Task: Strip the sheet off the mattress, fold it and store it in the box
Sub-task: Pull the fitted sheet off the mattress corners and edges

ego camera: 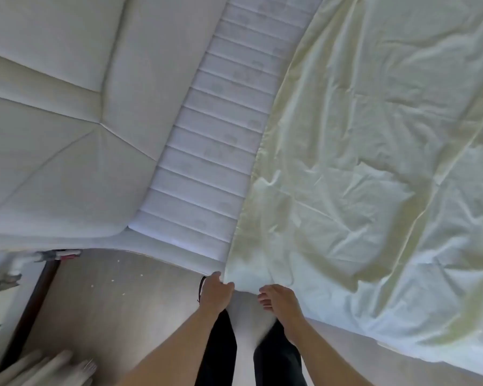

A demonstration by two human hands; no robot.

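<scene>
A pale yellow-white sheet [374, 151] lies crumpled over the right part of the mattress [212, 140], whose quilted ribbed top is bare in a strip down the middle. My left hand [216, 292] grips the sheet's near corner at the mattress edge, fingers curled over the fabric. My right hand [279, 300] is just to the right, fingers curled at the sheet's hanging edge; whether it holds the fabric cannot be told. A fold of sheet hangs down between my hands, in front of my dark trousers. No box is in view.
A padded cream headboard or cushion panel [53, 121] fills the left side. Wooden floor [109, 302] lies below it, with a dark wooden leg [37, 305], white fittings at the left edge and pale rods [39, 369] at the bottom left.
</scene>
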